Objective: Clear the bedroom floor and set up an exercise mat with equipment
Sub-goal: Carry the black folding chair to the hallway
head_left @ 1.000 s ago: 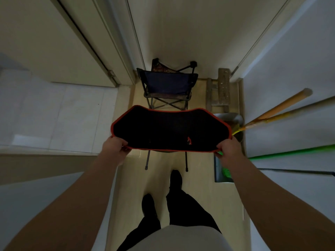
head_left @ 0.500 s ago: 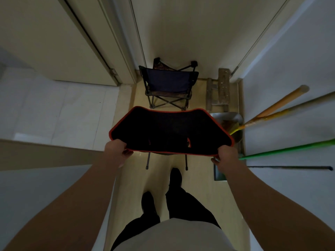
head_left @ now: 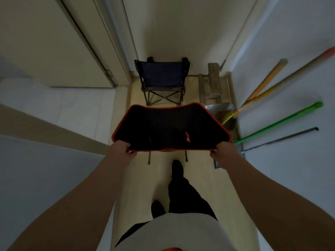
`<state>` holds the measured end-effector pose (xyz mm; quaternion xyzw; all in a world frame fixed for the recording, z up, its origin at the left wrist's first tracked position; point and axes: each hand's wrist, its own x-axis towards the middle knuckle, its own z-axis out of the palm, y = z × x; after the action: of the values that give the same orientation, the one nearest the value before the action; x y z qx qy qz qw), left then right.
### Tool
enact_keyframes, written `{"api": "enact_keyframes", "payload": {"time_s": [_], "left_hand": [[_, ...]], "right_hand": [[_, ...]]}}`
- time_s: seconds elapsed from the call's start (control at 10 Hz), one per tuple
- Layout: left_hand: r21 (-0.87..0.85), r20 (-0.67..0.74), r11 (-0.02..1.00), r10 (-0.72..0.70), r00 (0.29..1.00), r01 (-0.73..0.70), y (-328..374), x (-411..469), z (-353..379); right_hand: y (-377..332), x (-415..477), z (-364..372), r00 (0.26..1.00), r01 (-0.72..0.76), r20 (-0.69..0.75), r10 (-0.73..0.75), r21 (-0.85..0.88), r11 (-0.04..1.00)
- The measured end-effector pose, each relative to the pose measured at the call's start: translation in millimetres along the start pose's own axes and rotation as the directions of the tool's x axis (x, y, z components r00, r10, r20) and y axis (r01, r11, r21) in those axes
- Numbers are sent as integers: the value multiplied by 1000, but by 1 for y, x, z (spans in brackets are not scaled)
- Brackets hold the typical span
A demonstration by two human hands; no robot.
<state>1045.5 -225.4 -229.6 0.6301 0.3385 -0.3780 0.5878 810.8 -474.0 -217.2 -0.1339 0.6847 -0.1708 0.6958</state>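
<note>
Holding the black folding chair (head_left: 171, 127) by the near corners of its orange-trimmed seat, the person has carried it a step further down the narrow corridor: the blue camp chair (head_left: 162, 79) against the end wall now sits closer, and the seat tips more steeply away from the body than it did a moment ago. Both arms reach forward and slightly down, elbows nearly straight. The left hand (head_left: 121, 150) is closed on the near left corner, thumb on top and fingers curled beneath the trim; the right hand (head_left: 223, 153) pinches the near right corner the same way. Two thin chair legs hang below the seat, apparently clear of the wooden floor (head_left: 197, 178), so the chair looks carried rather than set down. One dark shoe (head_left: 177, 168) is planted just behind those legs. To the right, beyond the seat, a metal dustpan (head_left: 222, 110) and several broom handles (head_left: 279, 122) lean on the wall. Judging by this, floor clearing is underway, with the chair likely headed beside the blue one.
</note>
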Motion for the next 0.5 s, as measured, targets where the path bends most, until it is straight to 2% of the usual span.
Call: {"api": "enact_keyframes", "payload": {"time_s": [0.1, 0.2, 0.5], "left_hand": [[-23, 39, 999, 23, 999, -22, -30, -3, -26], [-37, 29, 999, -28, 999, 29, -57, -6, -45], [-17, -55, 993, -119, 991, 118, -129, 1, -82]], "right_hand": [[23, -2, -26, 983, 179, 109, -146, -424, 888], [50, 6, -55, 995, 80, 73, -65, -228, 970], [95, 12, -114, 1000, -19, -26, 11, -340, 940]]}}
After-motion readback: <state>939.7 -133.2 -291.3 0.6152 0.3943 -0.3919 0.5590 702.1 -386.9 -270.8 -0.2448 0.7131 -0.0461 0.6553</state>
